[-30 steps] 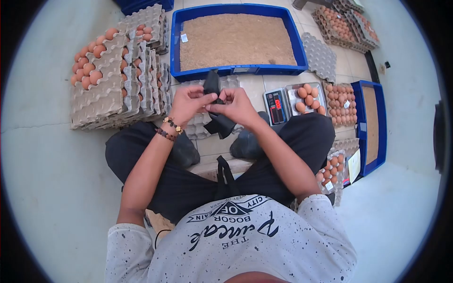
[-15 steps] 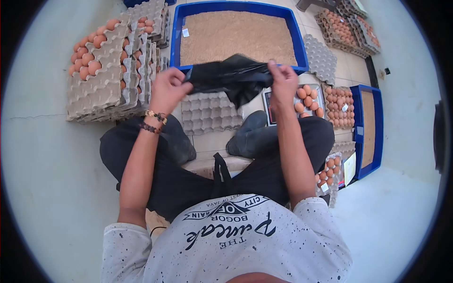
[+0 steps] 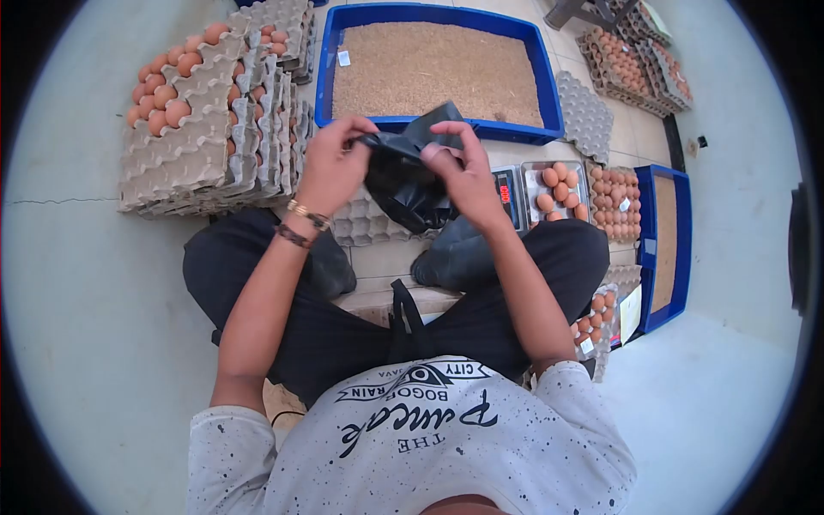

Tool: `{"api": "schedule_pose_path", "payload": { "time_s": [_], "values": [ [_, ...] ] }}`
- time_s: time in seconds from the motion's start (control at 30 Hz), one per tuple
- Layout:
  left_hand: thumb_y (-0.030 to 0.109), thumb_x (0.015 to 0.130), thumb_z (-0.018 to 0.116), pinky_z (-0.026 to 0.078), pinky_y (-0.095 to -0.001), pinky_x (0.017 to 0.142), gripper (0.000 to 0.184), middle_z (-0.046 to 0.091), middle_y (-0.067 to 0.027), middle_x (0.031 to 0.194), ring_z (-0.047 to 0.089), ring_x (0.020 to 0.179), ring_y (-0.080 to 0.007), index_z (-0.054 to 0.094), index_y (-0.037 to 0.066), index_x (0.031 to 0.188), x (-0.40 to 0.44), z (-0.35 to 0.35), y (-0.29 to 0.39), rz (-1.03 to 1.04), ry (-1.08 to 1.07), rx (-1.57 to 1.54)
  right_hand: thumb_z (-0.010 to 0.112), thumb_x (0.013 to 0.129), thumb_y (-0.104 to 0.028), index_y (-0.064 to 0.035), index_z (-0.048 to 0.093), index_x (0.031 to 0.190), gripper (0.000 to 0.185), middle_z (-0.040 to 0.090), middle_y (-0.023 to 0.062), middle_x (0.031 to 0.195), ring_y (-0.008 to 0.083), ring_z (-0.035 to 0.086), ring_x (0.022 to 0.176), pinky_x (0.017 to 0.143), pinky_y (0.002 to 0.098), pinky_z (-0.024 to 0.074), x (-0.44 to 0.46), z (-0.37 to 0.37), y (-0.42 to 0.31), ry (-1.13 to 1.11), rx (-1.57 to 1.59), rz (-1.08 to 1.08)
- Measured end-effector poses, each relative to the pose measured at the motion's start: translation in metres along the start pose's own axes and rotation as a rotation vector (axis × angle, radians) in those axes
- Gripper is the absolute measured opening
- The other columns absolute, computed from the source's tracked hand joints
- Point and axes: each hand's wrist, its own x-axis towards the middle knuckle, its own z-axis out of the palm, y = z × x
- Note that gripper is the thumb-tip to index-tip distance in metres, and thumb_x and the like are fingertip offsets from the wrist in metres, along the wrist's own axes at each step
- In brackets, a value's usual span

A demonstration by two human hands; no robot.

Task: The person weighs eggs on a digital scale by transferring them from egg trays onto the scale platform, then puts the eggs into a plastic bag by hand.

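Largest in my feed was the seated person, a speckled shirt (image 3: pixel 524 455) filling six o'clock and dark trousers (image 3: pixel 257 275) above it. At twelve I had a big blue tray (image 3: pixel 515 130), full of brown, loose-looking material. A tall stack of egg cartons (image 3: pixel 180 172) stood at ten, eggs sitting on its top layer. A narrower blue bin (image 3: pixel 683 240) lay at three, with a carton of eggs (image 3: pixel 613 206) just beside it, towards the centre. Farther off, around half past one, I made out more filled cartons (image 3: pixel 616 60).

The black plastic bag (image 3: pixel 403 184) was just inside twelve o'clock, between the two hands, above a grey carton (image 3: pixel 360 225) on the floor. The left hand (image 3: pixel 333 172), near eleven, had thumb and fingertips closed together on the bag's upper edge. The right hand (image 3: pixel 468 176), near one, was half spread — its thumb touched the plastic, its index finger reached out above — and I couldn't tell how firmly it gripped.

At two o'clock I saw a scale (image 3: pixel 510 196) showing red digits, too small to read, and its metal pan held several loose eggs (image 3: pixel 560 192). Smallest were the bracelets (image 3: pixel 293 235) on the left wrist.
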Motion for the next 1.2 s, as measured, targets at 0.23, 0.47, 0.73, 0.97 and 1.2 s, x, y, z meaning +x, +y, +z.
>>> {"api": "schedule_pose_path", "payload": {
  "time_s": [0.23, 0.47, 0.73, 0.97, 1.2],
  "values": [
    [0.009, 0.083, 0.055, 0.045, -0.0263, 0.069, 0.018, 0.051, 0.0002, 0.087, 0.054, 0.078, -0.0103, 0.049, 0.006, 0.1, -0.007, -0.012, 0.033, -0.164, -0.037, -0.186, 0.069, 0.069, -0.003, -0.0012, 0.055, 0.107, 0.041, 0.061, 0.0079, 0.079, 0.0144, 0.059, 0.073, 0.065, 0.0301, 0.0462, 0.021, -0.05, 0.036, 0.563, -0.598, -0.194],
    [0.0, 0.066, 0.062, 0.045, -0.0307, 0.064, 0.044, 0.06, -0.0105, 0.081, 0.058, 0.071, -0.0154, 0.055, 0.01, 0.108, 0.0, 0.003, 0.011, 0.019, 0.144, 0.617, 0.057, 0.068, 0.016, -0.0013, 0.064, 0.101, 0.038, 0.062, 0.0041, 0.093, 0.0142, 0.059, 0.083, 0.076, 0.0261, 0.0485, -0.008, -0.023, 0.023, -0.165, 0.406, 0.168],
    [-0.001, 0.087, 0.056, 0.051, -0.0312, 0.089, 0.037, 0.063, -0.0138, 0.112, 0.064, 0.1, -0.0185, 0.05, -0.008, 0.123, -0.007, -0.043, 0.051, -0.43, -0.465, -0.915, 0.041, 0.063, 0.016, -0.0017, 0.055, 0.088, 0.033, 0.06, 0.0056, 0.082, 0.0157, 0.061, 0.078, 0.071, 0.0269, 0.0511, 0.014, -0.065, 0.027, -0.124, 0.73, 0.064],
    [0.002, 0.072, 0.074, 0.046, -0.0267, 0.087, 0.055, 0.06, -0.0074, 0.108, 0.057, 0.098, -0.0133, 0.05, -0.005, 0.122, -0.003, -0.02, 0.033, -0.068, -0.133, -0.052, 0.046, 0.065, 0.006, -0.0002, 0.052, 0.104, 0.04, 0.06, 0.0075, 0.093, 0.0146, 0.061, 0.084, 0.074, 0.0259, 0.0509, -0.014, -0.051, -0.025, -0.174, 0.91, 0.106],
    [-0.001, 0.073, 0.066, 0.045, -0.0284, 0.06, 0.009, 0.063, -0.0033, 0.069, 0.055, 0.063, -0.0116, 0.061, -0.003, 0.08, 0.003, -0.01, 0.006, 0.028, 0.57, 0.036, 0.065, 0.065, -0.004, -0.001, 0.054, 0.078, 0.017, 0.053, 0.003, 0.067, 0.0109, 0.05, 0.065, 0.06, 0.0259, 0.0403, -0.022, -0.017, -0.016, 0.152, -0.41, -0.366]
  ]
}}
